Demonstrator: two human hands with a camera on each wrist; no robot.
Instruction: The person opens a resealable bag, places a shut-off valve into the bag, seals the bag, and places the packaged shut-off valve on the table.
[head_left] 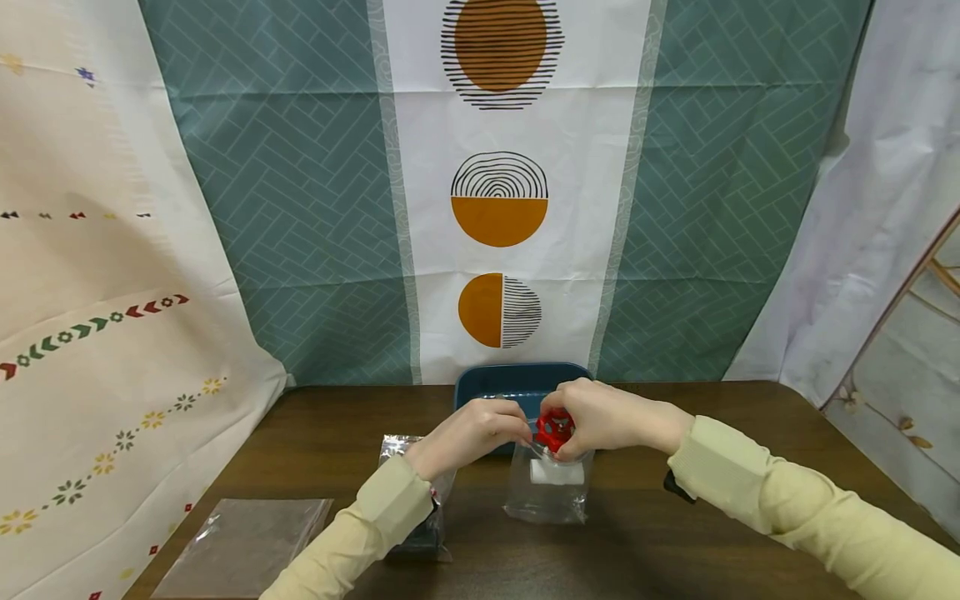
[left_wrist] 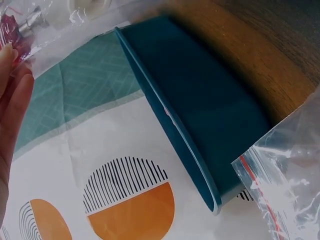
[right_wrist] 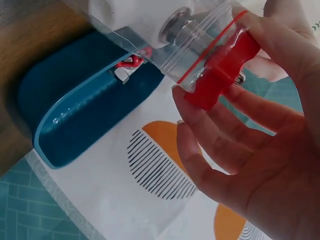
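Observation:
My right hand [head_left: 611,418] pinches a red valve handwheel [right_wrist: 220,75] at the mouth of a clear zip bag [head_left: 546,504]. Inside the bag hang the valve's white body [head_left: 557,472] and metal collar [right_wrist: 175,26]; the handwheel sits at the bag's red zip strip. Opposite, my left hand [head_left: 483,427] pinches the bag's upper left edge in the head view, its fingertips partly covered in plastic. Only part of the left hand [left_wrist: 14,107] shows in the left wrist view. Both hands are above the table, in front of a dark blue bin [head_left: 468,390].
In the right wrist view, a red-and-white part [right_wrist: 129,64] lies inside the bin. Another clear bag [head_left: 438,521] with dark contents lies beneath my left forearm. Flat clear bags [head_left: 243,542] lie on the left of the wooden table [head_left: 675,542]. A patterned cloth [head_left: 322,208] hangs behind.

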